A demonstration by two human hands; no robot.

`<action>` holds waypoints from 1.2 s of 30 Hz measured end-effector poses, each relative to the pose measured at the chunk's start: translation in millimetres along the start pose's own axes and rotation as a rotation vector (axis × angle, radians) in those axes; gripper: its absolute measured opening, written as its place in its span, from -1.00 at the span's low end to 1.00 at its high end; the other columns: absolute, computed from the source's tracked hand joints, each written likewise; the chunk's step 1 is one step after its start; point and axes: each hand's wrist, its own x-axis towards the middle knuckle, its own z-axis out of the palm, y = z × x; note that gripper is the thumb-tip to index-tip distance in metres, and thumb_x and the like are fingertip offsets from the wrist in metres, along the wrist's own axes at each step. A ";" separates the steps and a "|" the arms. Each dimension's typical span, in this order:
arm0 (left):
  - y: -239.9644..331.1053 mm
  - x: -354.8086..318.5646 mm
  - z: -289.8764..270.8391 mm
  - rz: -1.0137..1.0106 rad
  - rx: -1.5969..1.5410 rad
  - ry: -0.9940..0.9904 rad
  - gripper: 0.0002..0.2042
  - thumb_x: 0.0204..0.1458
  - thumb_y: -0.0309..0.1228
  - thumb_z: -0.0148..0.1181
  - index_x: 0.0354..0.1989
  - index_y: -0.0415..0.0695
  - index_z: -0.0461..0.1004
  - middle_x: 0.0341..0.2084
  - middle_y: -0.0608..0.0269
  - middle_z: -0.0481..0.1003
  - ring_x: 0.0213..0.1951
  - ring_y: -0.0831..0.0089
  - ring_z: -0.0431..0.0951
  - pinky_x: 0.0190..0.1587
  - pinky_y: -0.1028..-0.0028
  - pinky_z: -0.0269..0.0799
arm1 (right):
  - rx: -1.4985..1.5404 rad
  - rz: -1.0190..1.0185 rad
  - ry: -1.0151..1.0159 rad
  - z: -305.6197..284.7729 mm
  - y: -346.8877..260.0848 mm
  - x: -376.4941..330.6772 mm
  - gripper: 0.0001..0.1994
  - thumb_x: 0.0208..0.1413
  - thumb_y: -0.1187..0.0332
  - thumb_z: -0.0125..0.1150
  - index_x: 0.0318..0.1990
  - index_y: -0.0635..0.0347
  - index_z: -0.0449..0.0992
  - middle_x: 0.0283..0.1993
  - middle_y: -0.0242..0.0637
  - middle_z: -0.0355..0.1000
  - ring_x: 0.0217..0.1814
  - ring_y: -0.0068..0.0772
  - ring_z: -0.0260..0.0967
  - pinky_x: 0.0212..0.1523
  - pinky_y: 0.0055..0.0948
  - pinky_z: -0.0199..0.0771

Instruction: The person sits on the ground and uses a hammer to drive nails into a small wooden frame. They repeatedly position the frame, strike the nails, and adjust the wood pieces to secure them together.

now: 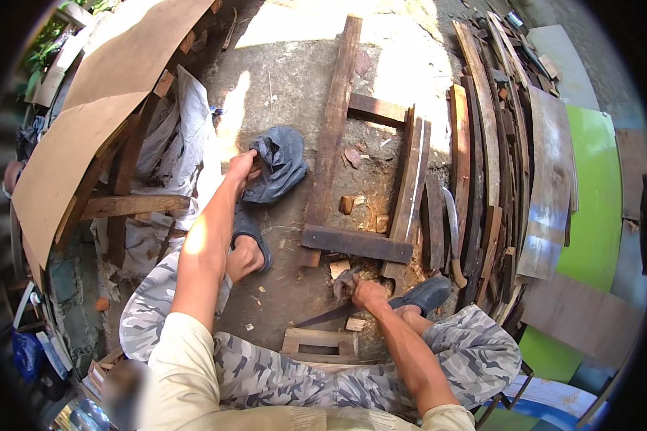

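Observation:
My left hand is closed on the edge of a dark grey plastic bag, which hangs crumpled just above the concrete floor. What the bag holds, if anything, is hidden. Low between my feet, my right hand is closed around what looks like a hammer, its dark metal head showing beside my fingers. A dark, flat blade lies on the ground close by. Ahead, long planks and a short dark crosspiece form a rough wooden frame.
A long knife with a wooden handle leans by stacked timber on the right. Wood scraps lie inside the frame. A small wooden frame is before my lap. Brown board slopes at left; a green panel stands far right.

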 end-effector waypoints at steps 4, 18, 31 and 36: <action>3.5 -33.0 -6.3 -0.017 -0.045 -0.016 -0.54 0.25 -0.21 0.03 0.26 -0.14 0.31 0.23 0.06 0.32 0.11 0.24 0.44 0.12 0.23 0.47 | -0.001 0.008 0.009 7.2 -6.0 -17.8 -0.40 0.21 0.05 0.07 0.41 -0.24 0.18 0.07 -0.13 0.53 0.08 -0.08 0.52 0.07 -0.19 0.52; 19.8 -129.2 -5.8 0.159 -0.191 -0.305 -0.69 0.28 -0.23 0.07 0.05 -0.17 0.46 -0.18 0.21 0.49 -0.18 0.43 0.49 -0.01 0.39 0.53 | 0.099 -0.018 0.138 22.8 -5.6 -29.6 -0.40 0.23 0.07 0.05 0.42 -0.18 0.16 0.08 -0.04 0.51 0.14 -0.04 0.47 0.11 -0.14 0.48; -136.6 -222.7 42.2 -0.114 -0.472 -0.152 -0.90 0.10 -0.54 0.17 -0.21 -0.18 0.51 -0.27 0.21 0.61 -0.26 0.38 0.64 -0.13 0.36 0.63 | 0.244 0.013 0.248 52.5 -2.5 -16.4 -0.46 0.22 0.05 0.10 0.32 -0.03 0.30 0.09 -0.02 0.50 0.14 0.05 0.45 0.09 -0.10 0.46; -180.5 -258.7 75.5 -0.206 -0.014 -0.084 -0.76 0.29 -0.41 -0.03 0.07 -0.13 0.40 -0.11 0.27 0.59 -0.10 0.38 0.61 -0.07 0.36 0.54 | 0.228 -0.002 0.268 60.4 5.6 -42.1 -0.55 0.24 0.10 0.07 0.23 0.03 0.37 0.06 -0.05 0.53 0.14 0.00 0.48 0.10 -0.10 0.49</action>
